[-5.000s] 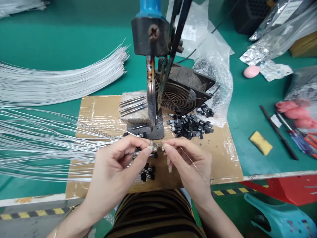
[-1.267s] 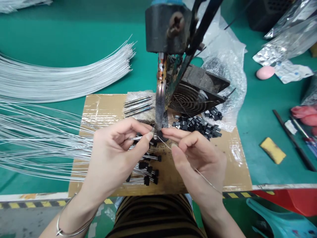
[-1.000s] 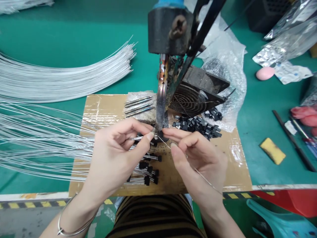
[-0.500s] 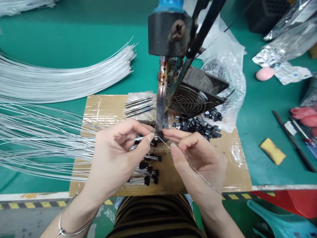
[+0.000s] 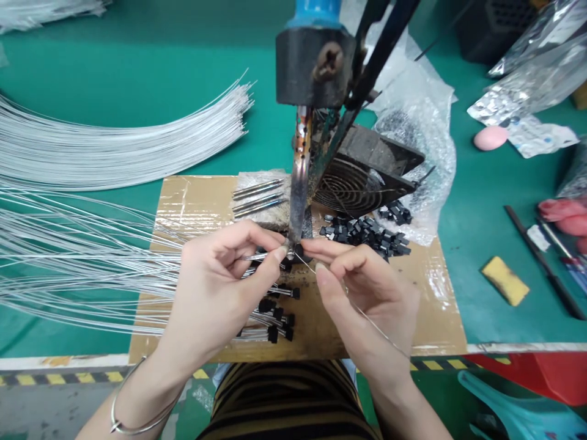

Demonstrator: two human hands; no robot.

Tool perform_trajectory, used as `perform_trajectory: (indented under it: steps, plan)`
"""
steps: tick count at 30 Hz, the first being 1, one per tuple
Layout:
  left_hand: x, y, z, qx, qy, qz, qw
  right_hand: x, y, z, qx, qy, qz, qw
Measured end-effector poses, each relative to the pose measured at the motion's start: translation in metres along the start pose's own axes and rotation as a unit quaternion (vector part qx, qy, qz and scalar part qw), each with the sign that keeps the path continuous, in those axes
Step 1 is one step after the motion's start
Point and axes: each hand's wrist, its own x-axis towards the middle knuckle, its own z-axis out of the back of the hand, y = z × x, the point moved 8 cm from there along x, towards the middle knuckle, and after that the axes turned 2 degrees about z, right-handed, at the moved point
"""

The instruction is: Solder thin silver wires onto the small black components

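Note:
My left hand is closed, with thumb and forefinger pinching a thin white wire at its end. A small black connector sits right at those fingertips, just under the tip of an upright soldering iron. My right hand grips a thin solder wire between thumb and fingers; its free end reaches the iron's tip, and its forefinger lies near the connector. Fingertips partly hide the joint there. Below my left hand lie several wires with black connectors on their ends.
Loose black connectors lie by a dark fan on the cardboard. Metal rods rest on a pad behind my left hand. A white wire bundle spreads at left. A yellow sponge lies at right.
Both hands stay at the iron's tip in nearly the same pose. The whole view has shifted very slightly; nothing was let go or taken hold of.

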Motion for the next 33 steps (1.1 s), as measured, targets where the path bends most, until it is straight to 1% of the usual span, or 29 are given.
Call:
perform_trajectory:
  steps: [6, 12, 15, 20, 26, 33]
  plan:
    - [-0.0008, -0.0007, 0.0012, 0.007, -0.009, -0.006, 1.000, 0.0003, 0.0001, -0.0004, -0.010, 0.000, 0.002, 1.000]
    - [0.0003, -0.0007, -0.0005, 0.006, -0.005, -0.003, 1.000, 0.0004, -0.0006, -0.0011, -0.010, -0.001, -0.003, 1.000]
    - [-0.0003, -0.0014, 0.0008, 0.006, -0.007, -0.005, 1.000, 0.0009, 0.0014, -0.0011, -0.014, -0.002, 0.004, 1.000]
    - [-0.0012, -0.0020, 0.0030, 0.013, -0.011, -0.007, 1.000, 0.0005, 0.0008, -0.0008, -0.015, 0.000, -0.002, 1.000]
    - [-0.0002, 0.0013, 0.0008, 0.018, -0.005, -0.003, 1.000, 0.0005, 0.0005, -0.0015, -0.031, 0.000, 0.009, 0.999]
    - [-0.0026, -0.0019, 0.0016, 0.031, -0.009, -0.011, 0.999, -0.0002, 0.0069, -0.0024, -0.054, 0.001, 0.034, 0.998]
